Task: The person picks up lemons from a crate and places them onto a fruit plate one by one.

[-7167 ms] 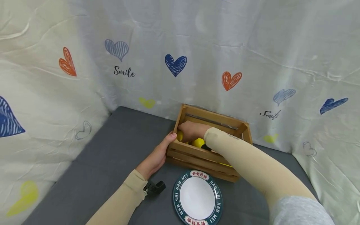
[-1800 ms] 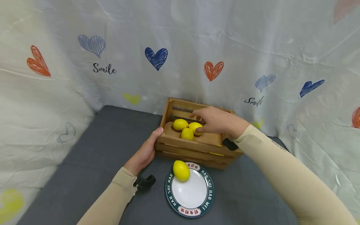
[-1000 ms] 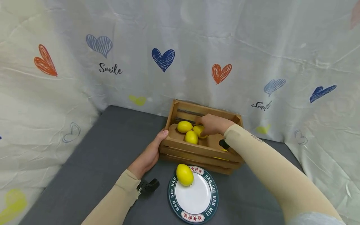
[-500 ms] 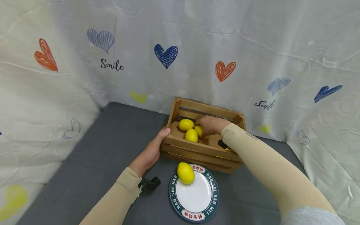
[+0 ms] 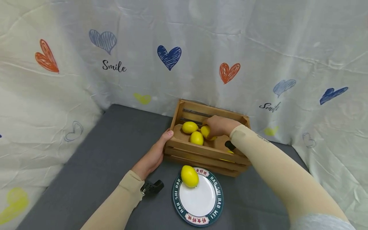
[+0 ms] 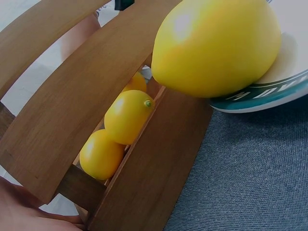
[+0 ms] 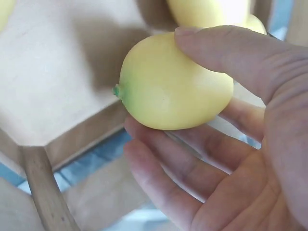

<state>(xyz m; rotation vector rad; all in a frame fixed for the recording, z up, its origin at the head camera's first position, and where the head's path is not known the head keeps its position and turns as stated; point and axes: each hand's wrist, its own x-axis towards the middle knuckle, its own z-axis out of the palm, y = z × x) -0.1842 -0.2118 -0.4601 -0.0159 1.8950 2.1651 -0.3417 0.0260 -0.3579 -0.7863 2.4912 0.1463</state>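
Inside a slatted wooden crate [image 5: 198, 154], my right hand [image 5: 222, 126] grips a yellow lemon [image 7: 168, 86], thumb on top and fingers beneath, as the right wrist view shows. Two more lemons lie to its left, a rear lemon [image 5: 190, 127] and a front lemon [image 5: 196, 138]. With its thumb over the rim, my left hand [image 5: 154, 156] holds the crate's left end; its other fingers are mostly hidden. In front of the crate, one lemon [image 5: 189, 176] sits on the back left part of a green-rimmed white plate [image 5: 198, 201].
Another bit of yellow fruit [image 5: 230, 152] shows at the crate's right front, partly covered by the slats. A dark grey cloth [image 5: 126, 140] covers the table. Directly behind the crate hangs a white curtain [image 5: 198, 38] printed with hearts.
A lemon now sits on the plate, which was bare in the oldest frame. My right hand came down from above the crate, closed on another lemon and moved it slightly right. Left hand stayed.
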